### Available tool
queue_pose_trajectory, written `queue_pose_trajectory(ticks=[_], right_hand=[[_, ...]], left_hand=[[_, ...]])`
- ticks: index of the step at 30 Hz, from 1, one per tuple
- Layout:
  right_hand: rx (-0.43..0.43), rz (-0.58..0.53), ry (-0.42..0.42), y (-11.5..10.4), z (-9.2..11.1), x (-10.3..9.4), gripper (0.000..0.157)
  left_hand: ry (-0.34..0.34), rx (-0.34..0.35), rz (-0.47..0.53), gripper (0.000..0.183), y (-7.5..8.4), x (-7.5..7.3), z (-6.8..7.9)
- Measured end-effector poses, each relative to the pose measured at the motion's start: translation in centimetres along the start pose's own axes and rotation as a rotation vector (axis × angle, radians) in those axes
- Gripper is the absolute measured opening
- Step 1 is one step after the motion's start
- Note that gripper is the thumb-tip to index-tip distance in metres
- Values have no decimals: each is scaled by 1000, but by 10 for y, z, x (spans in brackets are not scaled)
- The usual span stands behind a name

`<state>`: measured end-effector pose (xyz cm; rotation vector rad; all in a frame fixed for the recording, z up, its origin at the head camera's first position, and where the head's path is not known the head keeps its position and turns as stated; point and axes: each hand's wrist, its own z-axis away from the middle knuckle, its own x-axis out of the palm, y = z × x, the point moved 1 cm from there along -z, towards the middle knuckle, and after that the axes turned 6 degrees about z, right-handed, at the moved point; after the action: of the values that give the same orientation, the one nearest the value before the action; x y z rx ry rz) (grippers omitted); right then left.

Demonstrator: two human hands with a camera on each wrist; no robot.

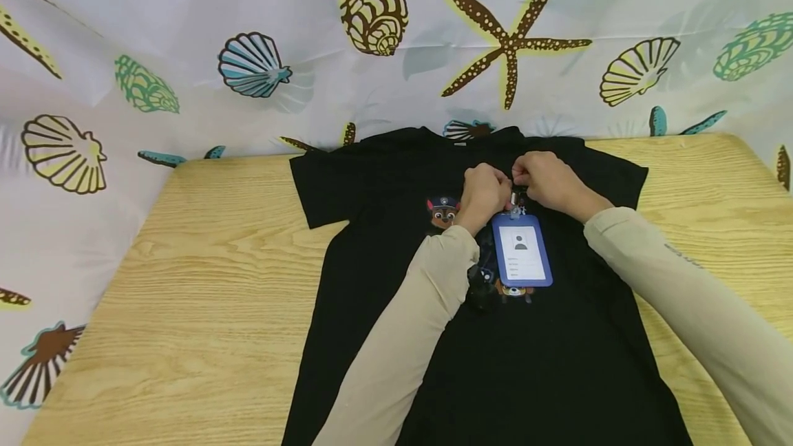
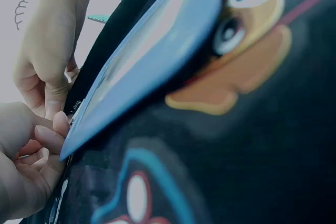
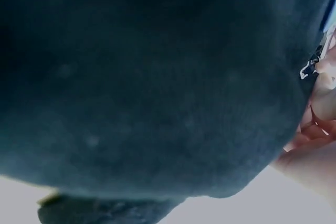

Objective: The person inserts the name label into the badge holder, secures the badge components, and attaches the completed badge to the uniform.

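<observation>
A black T-shirt (image 1: pixel 384 260) with cartoon dog prints (image 1: pixel 442 213) is spread on the table. On its chest lies a blue badge holder (image 1: pixel 548 253) with a white card inside, its small metal clip (image 1: pixel 515 204) at the top. My left hand (image 1: pixel 484 193) pinches at this clip with bent fingers. Just above, my right hand (image 1: pixel 548 177) has thumb and fingers together on the shirt cloth, close to the left fingertips. In the left wrist view both hands meet by the holder's (image 2: pixel 142 87) end. A bit of metal (image 3: pixel 307 70) shows beside the fingers in the right wrist view.
The wooden table (image 1: pixel 204 294) extends on both sides of the shirt. Behind it hangs a white curtain (image 1: pixel 322 109) printed with shells and starfish. Long beige sleeves (image 1: pixel 396 343) cover both forearms and cross over the shirt.
</observation>
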<state>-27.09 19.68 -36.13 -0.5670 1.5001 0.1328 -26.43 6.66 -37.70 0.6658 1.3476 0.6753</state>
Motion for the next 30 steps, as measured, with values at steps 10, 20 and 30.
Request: queue_pose_trajectory(ticks=[10, 20, 30], right_hand=[[148, -121, -11, 18, 11, -12, 12], [81, -116, -58, 21, 16, -14, 19], [115, -120, 14, 6, 19, -12, 22]], left_hand=[[-64, -80, 370, 12, -7, -2, 0], [-85, -171, 522, 9, -8, -4, -1], [-85, -212, 693, 7, -6, -2, 1]])
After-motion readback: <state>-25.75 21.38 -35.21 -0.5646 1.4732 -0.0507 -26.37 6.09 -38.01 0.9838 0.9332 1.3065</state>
